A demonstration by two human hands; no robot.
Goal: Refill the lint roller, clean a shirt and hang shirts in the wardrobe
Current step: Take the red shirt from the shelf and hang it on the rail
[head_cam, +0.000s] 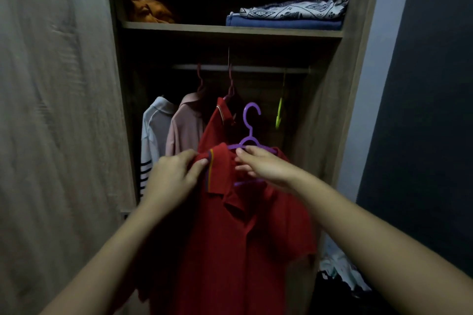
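A red polo shirt (245, 238) sits on a purple hanger (249, 123) in front of the open wardrobe, below the rail (256, 68). My left hand (174, 176) pinches the shirt's collar at its left side. My right hand (261, 163) grips the hanger's bar at the neck opening. The hanger's hook is free in the air, not on the rail. Behind hangs another red shirt (217, 125), with a pink shirt (184, 125) and a white striped shirt (153, 135) to its left. No lint roller is in view.
A green hanger (279, 112) hangs empty at the rail's right. The shelf (230, 29) above holds an orange cloth (146, 2) and folded clothes (286, 16). The wardrobe door (51, 110) stands open at left; a dark wall is at right. Loose clothes (340, 271) lie low right.
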